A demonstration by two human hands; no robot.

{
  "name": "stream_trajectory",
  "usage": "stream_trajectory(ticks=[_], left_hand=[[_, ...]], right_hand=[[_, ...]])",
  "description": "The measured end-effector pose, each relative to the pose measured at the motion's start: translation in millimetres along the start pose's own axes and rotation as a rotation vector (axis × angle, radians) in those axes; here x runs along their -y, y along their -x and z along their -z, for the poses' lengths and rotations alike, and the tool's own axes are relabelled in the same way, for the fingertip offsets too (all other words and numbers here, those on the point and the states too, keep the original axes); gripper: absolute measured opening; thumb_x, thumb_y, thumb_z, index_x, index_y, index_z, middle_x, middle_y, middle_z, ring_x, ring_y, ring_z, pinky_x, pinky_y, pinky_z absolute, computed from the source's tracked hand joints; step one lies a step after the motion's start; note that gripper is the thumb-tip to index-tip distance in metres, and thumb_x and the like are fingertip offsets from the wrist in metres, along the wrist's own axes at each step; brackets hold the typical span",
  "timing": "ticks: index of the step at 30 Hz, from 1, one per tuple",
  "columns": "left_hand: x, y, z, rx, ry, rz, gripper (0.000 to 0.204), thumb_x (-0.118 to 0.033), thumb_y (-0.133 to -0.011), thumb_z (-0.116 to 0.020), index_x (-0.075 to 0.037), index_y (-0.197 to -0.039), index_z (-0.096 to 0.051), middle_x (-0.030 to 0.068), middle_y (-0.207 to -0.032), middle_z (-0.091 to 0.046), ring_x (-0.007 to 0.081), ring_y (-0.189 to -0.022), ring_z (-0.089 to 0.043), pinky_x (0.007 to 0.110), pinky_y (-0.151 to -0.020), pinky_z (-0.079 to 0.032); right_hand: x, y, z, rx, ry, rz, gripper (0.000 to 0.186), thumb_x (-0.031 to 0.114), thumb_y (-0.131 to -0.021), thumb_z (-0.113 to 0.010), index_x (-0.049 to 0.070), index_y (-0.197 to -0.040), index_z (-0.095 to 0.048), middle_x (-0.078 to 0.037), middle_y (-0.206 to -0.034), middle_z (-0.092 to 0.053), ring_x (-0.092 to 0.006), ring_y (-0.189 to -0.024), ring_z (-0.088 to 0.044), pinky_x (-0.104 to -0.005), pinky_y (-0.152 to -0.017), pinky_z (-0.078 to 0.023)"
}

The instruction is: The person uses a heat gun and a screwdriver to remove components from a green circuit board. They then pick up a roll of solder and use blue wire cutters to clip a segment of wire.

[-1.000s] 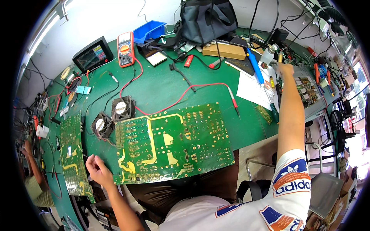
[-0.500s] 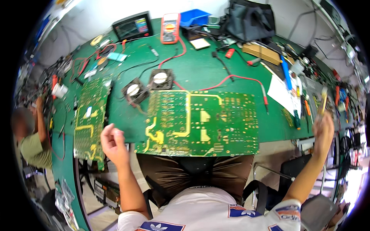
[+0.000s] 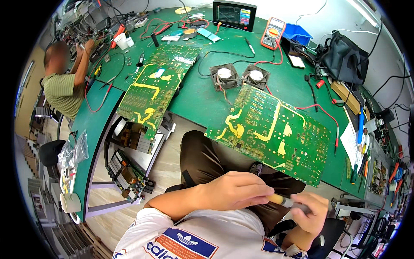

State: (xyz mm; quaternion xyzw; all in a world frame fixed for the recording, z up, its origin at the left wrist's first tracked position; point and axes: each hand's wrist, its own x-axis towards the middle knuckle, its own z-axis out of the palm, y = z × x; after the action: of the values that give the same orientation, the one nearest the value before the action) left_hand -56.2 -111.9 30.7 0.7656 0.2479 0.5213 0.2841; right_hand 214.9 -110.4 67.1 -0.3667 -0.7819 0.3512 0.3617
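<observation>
Above my lap, my left hand and my right hand meet at a short tool with a pale yellow end and a greyish body. My left fingers close around the yellow end. My right fingers grip the grey part, which is smeared by motion, so its exact kind is unclear. Just beyond my hands lies a large green circuit board, tilted across the bench edge, its near corner overhanging. A second green circuit board lies to the left, also jutting past the edge.
Two small fans sit behind the near board. A red multimeter, a screen device and a blue tray stand at the back. Test leads cross the green bench. Hand tools lie right. A co-worker works at far left.
My view has turned left. My right hand has come in from the far right with the tool, and my left hand has moved from beside the near board to grip its yellow end.
</observation>
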Motion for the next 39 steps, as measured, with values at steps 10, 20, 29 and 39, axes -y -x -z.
stream_trajectory(ticks=[10, 20, 29, 39], left_hand=[[12, 13, -60, -0.167, 0.108, 0.042, 0.029, -0.009, -0.081, -0.08, 0.003, -0.104, -0.066, 0.0118, -0.092, -0.069, 0.0232, -0.075, -0.068, 0.031, -0.063, -0.055], [19, 20, -64, -0.049, -0.281, -0.087, 0.028, -0.025, -0.081, -0.079, -0.004, -0.092, -0.063, 0.0033, -0.078, -0.061, 0.0186, -0.062, -0.056, 0.03, -0.053, -0.044], [23, 25, -75, 0.046, -0.097, -0.036, 0.031, -0.025, -0.079, -0.08, 0.0, -0.088, -0.063, 0.0065, -0.071, -0.06, 0.0237, -0.056, -0.055, 0.033, -0.051, -0.044], [20, 26, -73, 0.155, 0.319, 0.37, 0.035, -0.023, -0.101, -0.052, 0.001, -0.078, -0.062, 0.0061, -0.063, -0.061, 0.0154, -0.051, -0.061, 0.025, -0.051, -0.047]], right_hand=[[-14, 5, -64, -0.519, -1.299, -0.023, 0.05, 0.047, -0.104, -0.042, 0.003, -0.126, -0.052, -0.011, -0.084, -0.061, -0.0216, -0.078, -0.057, -0.0426, -0.083, -0.046], [-10, -2, -44, -0.447, -1.486, 0.002, 0.067, 0.073, -0.096, -0.033, 0.008, -0.083, -0.045, -0.003, -0.067, -0.041, -0.016, -0.059, -0.036, -0.0338, -0.061, -0.034], [-17, 4, -39, -0.317, -1.513, 0.082, 0.076, 0.084, -0.089, -0.02, 0.013, -0.066, -0.035, 0.0, -0.059, -0.039, -0.0153, -0.05, -0.029, -0.0338, -0.056, -0.027], [-25, 2, -12, -0.257, -1.414, 0.23, 0.072, 0.08, -0.091, -0.025, 0.013, -0.068, -0.037, -0.001, -0.061, -0.043, -0.017, -0.051, -0.036, -0.0337, -0.056, -0.03]])
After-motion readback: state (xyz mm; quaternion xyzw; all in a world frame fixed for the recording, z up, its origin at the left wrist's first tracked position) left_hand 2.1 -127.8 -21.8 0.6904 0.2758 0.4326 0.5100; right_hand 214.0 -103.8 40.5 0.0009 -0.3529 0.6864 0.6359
